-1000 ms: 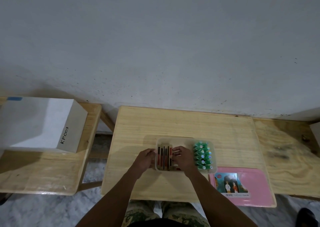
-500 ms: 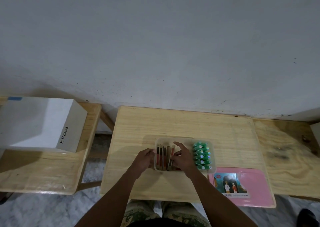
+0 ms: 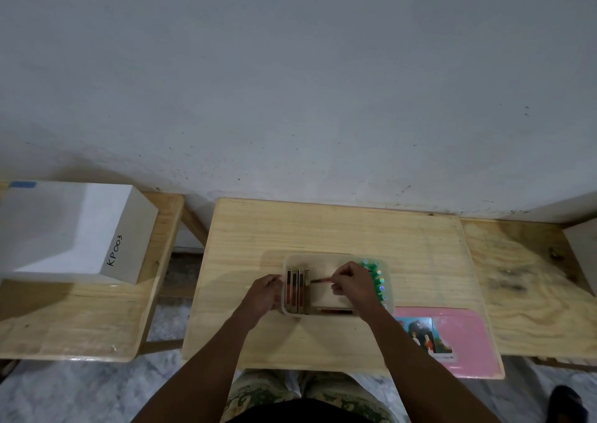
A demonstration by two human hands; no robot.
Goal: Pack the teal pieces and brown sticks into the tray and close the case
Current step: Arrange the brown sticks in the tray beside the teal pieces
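Far off at nine o'clock, a white box (image 3: 69, 229) marked "KP003" sits on a side bench (image 3: 84, 319), well apart from the work. On the middle table (image 3: 323, 229) lies the clear tray (image 3: 336, 259). The left hand (image 3: 262, 296) rests against the tray's nine o'clock wall, fingers curled together on the rim. Just inside that wall, three brown sticks (image 3: 294, 288) lie side by side, running from twelve to six. Another stick lies flat along the tray's six o'clock edge. The middle of the tray is bare. The right hand (image 3: 352, 282) hovers over the three o'clock half, thumb and forefinger pinching the end of one brown stick (image 3: 319, 280), which points toward nine o'clock, its tip near the laid sticks; the other fingers are folded in. Past that hand, the teal pieces (image 3: 378, 277) stand in a row along the tray's three o'clock wall, partly hidden by the knuckles. At four o'clock a pink lid (image 3: 458, 335) with a picture label lies flat on the table's corner, beside the tray.
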